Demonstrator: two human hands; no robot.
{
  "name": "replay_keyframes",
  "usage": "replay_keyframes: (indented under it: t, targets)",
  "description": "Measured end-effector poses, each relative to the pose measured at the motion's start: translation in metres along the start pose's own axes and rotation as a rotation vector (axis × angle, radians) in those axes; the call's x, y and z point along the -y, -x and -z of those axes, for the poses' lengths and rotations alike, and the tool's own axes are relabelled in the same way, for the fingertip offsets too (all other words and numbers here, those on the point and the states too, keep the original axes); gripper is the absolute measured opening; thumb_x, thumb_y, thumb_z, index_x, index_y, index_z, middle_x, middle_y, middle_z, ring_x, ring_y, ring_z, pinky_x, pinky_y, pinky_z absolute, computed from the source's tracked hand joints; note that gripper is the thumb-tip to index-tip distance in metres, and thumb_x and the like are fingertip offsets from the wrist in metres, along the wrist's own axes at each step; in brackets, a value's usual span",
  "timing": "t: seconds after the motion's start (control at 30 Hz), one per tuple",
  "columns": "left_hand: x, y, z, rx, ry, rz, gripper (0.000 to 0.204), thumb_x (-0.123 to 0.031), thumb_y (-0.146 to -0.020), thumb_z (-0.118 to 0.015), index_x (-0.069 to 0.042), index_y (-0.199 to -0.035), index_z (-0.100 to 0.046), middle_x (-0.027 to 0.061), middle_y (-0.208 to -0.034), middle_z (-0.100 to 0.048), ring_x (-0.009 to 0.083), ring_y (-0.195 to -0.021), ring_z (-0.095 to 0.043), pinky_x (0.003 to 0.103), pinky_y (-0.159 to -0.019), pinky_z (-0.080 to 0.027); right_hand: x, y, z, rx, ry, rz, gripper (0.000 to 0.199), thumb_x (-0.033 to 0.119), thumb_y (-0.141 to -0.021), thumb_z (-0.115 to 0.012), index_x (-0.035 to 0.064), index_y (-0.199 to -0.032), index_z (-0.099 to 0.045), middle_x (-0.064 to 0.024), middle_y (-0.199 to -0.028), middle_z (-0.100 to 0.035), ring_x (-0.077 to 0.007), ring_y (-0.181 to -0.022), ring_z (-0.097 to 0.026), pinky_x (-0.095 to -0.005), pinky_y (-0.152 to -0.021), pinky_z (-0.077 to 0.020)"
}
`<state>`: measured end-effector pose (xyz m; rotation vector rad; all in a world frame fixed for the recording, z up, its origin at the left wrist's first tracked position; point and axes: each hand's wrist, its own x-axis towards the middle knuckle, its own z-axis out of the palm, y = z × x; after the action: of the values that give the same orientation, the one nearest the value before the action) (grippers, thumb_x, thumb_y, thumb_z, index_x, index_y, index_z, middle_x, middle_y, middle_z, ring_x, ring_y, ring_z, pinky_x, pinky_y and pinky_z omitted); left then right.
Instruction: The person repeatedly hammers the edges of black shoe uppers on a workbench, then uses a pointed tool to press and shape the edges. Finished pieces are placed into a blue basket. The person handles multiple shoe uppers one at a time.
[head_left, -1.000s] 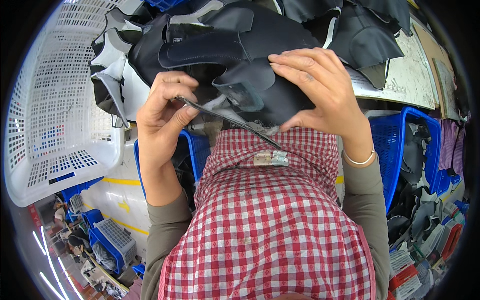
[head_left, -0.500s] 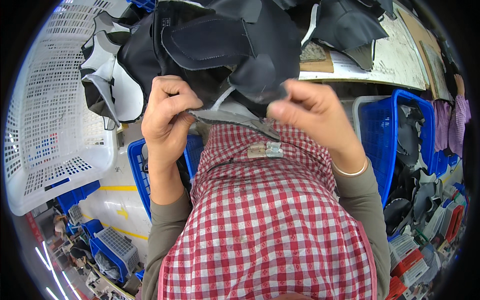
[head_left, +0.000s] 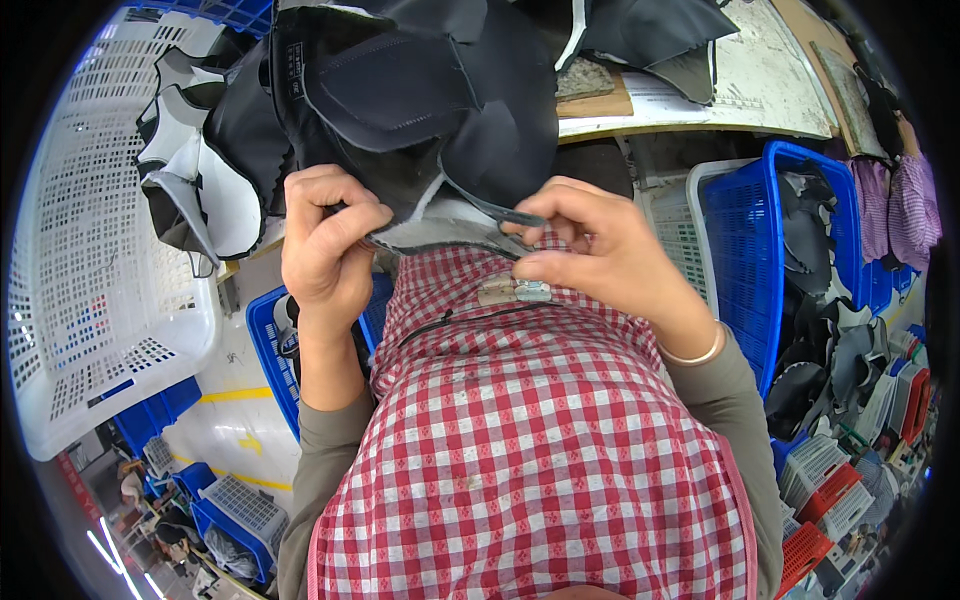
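Note:
A stitched black leather shoe upper (head_left: pixel 400 90) lies over the table edge in front of me, its grey inner lining (head_left: pixel 440 235) turned up along the near edge. My left hand (head_left: pixel 325 235) is closed on the left end of that edge, pinching it between thumb and bent fingers. At the right end, my right hand (head_left: pixel 600 245) has its curled fingers on a dark raised flap, with the thumb against the lining's tip below. The fingers partly hide where they grip.
More black and white leather pieces (head_left: pixel 225 175) hang at the left beside a large white plastic basket (head_left: pixel 110 240). Blue crates (head_left: pixel 738 270) with black pieces stand to the right, under a white worktop (head_left: pixel 780 85). Another person's purple sleeve (head_left: pixel 915 205) shows at far right.
My right hand, blurred and off the edge before, has come left and down onto the flap. My left hand keeps its pinch. The lining now shows wider, and the whole view has shifted slightly.

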<state>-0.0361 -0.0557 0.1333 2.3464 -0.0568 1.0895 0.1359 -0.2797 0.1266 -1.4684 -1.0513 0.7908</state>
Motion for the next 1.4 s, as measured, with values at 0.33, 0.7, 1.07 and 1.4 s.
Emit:
replay_keyframes:
  t: [0.33,0.7,1.07,1.4]
  targets:
    - [0.004,0.005,-0.012,0.024,-0.061,0.0,0.043,0.011,-0.052,-0.064,-0.005,-0.091,-0.072,0.0086,-0.093,-0.061,0.0292,-0.092,-0.057,0.038,-0.08,-0.046,-0.031,-0.005,0.004,0.125,-0.149,-0.207,0.018,0.014,-0.091,-0.079,0.002,-0.092,-0.067,-0.0005,-0.078,-0.065,-0.0069,-0.072,-0.058,-0.0253,-0.065,-0.0485]
    - [0.015,0.005,-0.014,-0.017,0.058,0.09,0.044,0.016,-0.057,-0.062,-0.006,-0.094,-0.072,0.0073,-0.092,-0.061,0.0262,-0.092,-0.056,0.035,-0.081,-0.046,-0.078,0.028,0.04,0.015,0.103,-0.254,0.034,0.02,-0.1,-0.069,-0.0018,-0.126,-0.068,-0.0129,-0.104,-0.076,-0.0178,-0.098,-0.073,-0.0308,-0.086,-0.0573]
    - [0.003,0.007,-0.009,-0.023,0.109,0.212,0.042,0.017,-0.062,-0.065,-0.006,-0.096,-0.076,0.0054,-0.091,-0.058,0.0211,-0.089,-0.053,0.031,-0.076,-0.043,-0.01,-0.026,0.005,-0.215,0.486,0.474,0.033,0.032,-0.077,-0.088,0.0073,-0.082,-0.066,-0.0027,-0.071,-0.056,-0.017,-0.064,-0.056,-0.0305,-0.056,-0.0439]
    - [0.018,0.004,0.013,0.065,0.215,0.221,0.037,0.021,-0.067,-0.062,-0.002,-0.095,-0.071,0.0062,-0.097,-0.054,0.0171,-0.089,-0.052,0.025,-0.076,-0.041,-0.081,-0.044,0.129,-0.321,-0.095,0.008,0.029,0.031,-0.105,-0.064,0.0061,-0.096,-0.075,0.0044,-0.077,-0.062,-0.0035,-0.071,-0.054,-0.0204,-0.065,-0.0419]
